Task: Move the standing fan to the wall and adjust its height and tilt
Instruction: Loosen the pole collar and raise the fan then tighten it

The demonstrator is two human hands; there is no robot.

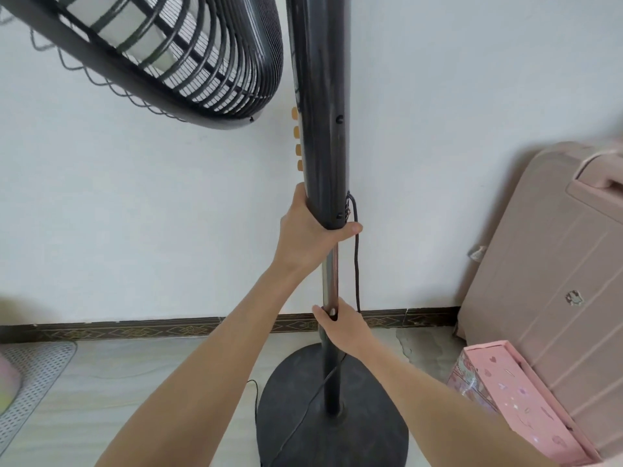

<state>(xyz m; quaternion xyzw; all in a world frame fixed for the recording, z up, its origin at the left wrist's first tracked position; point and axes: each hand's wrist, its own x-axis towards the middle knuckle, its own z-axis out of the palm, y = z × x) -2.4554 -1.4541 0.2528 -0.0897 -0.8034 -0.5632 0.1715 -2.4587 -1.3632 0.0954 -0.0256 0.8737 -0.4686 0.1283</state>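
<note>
The fan (320, 230) stands mid-frame against the wall (135, 214); height adjustment looks in hand. The left hand (312, 234) wraps the column, and the right hand (340, 323) pinches the collar (332, 312) below. Next, probably slide and tighten. Tiled floor (135, 382); suitcase (556, 264) at right.

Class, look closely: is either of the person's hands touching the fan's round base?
No: the left hand grips the upper column and the right hand holds the pole above the base.
</note>
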